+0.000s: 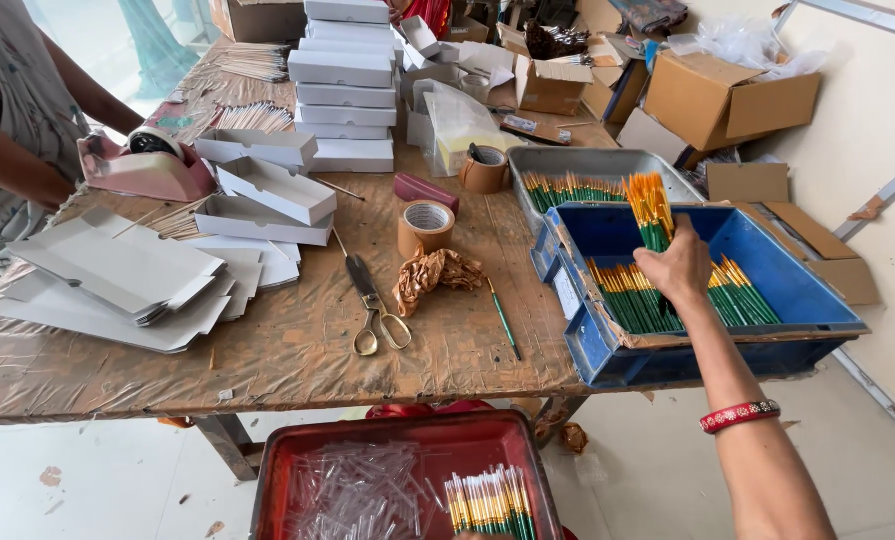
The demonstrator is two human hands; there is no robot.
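Lying at the left on the brown table were flat grey cardboard sheets, then scissors and a tape roll. Further right, the right hand reached into the blue crate, its grip pressed around a bundle of brushes with green handles and orange tips, which stood upright above the fingers. The left hand was not visible.

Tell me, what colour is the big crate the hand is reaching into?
The crate is blue. The right hand holds green-handled brushes over it, shown in the head view.
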